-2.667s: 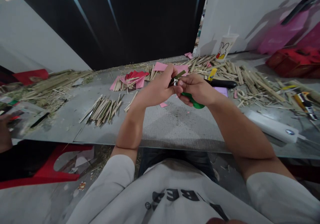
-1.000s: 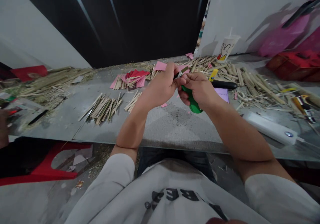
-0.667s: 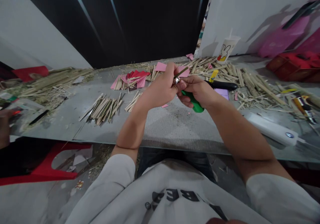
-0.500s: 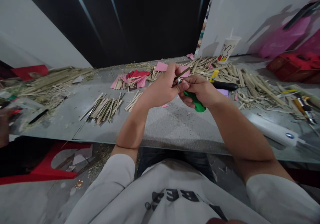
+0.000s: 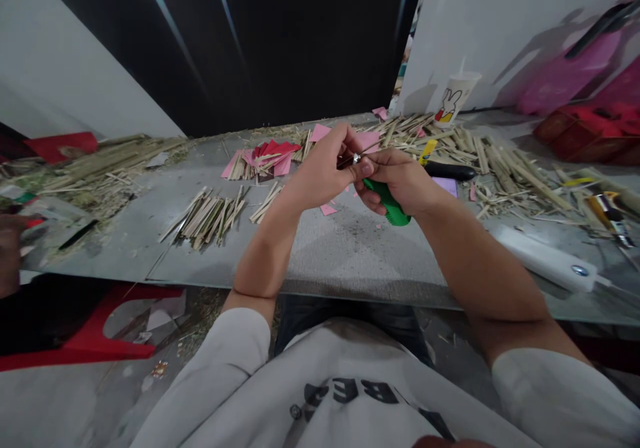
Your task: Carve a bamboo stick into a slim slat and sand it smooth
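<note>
Now the right hand (image 5: 403, 181) is clamping its fingers round a green-handled tool (image 5: 395, 209), above the grey table (image 5: 345, 255), while the left hand (image 5: 325, 168) is closing its fingers on a thin strip (image 5: 371, 148); cut sticks (image 5: 210, 218) are lying near the left forearm.

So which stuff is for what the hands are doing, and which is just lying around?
Seems part of the job:
green-handled tool, in the right hand
thin strip, in the left hand
loose pile of sticks, probably

Probably just lying around:
rabbit cup
white bar
purple rectangle
</note>
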`<state>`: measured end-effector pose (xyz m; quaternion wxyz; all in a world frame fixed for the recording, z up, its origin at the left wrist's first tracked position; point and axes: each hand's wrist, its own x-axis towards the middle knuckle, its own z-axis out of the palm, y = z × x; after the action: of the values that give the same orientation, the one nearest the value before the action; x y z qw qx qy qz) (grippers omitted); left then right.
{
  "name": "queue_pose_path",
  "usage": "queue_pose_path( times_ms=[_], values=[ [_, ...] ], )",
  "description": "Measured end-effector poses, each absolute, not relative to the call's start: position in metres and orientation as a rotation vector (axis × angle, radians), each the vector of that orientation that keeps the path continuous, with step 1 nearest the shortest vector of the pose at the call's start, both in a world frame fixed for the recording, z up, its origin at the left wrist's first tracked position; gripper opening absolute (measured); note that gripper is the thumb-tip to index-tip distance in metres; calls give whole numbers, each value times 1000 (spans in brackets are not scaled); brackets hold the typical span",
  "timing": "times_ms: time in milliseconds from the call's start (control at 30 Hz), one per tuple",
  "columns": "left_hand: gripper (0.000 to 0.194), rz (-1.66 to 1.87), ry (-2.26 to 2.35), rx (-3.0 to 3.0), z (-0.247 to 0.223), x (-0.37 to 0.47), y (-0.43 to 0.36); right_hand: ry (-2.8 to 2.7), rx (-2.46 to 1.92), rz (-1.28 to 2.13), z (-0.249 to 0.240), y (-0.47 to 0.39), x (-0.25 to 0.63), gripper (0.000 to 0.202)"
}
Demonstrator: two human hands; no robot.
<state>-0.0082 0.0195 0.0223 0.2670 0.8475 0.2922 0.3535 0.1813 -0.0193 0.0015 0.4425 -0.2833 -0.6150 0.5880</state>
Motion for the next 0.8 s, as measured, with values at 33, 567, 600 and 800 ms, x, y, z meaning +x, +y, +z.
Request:
queue_pose_path(
  times_ms=[33, 567, 600, 800],
  values=[
    [56, 963, 785, 2272, 22, -8, 21, -1529, -698, 1455, 2, -20, 181, 50],
    [44, 1010, 861, 2289, 20, -13, 28, -1487, -745, 1201, 0, -30, 167, 56],
    [43, 1026, 879, 2295, 20, -12, 29, -1480, -755, 1173, -2, -28, 166, 57],
    [53, 1021, 856, 2294, 21, -10, 29, -1538, -732, 1256, 0, -26, 176, 58]
  ],
)
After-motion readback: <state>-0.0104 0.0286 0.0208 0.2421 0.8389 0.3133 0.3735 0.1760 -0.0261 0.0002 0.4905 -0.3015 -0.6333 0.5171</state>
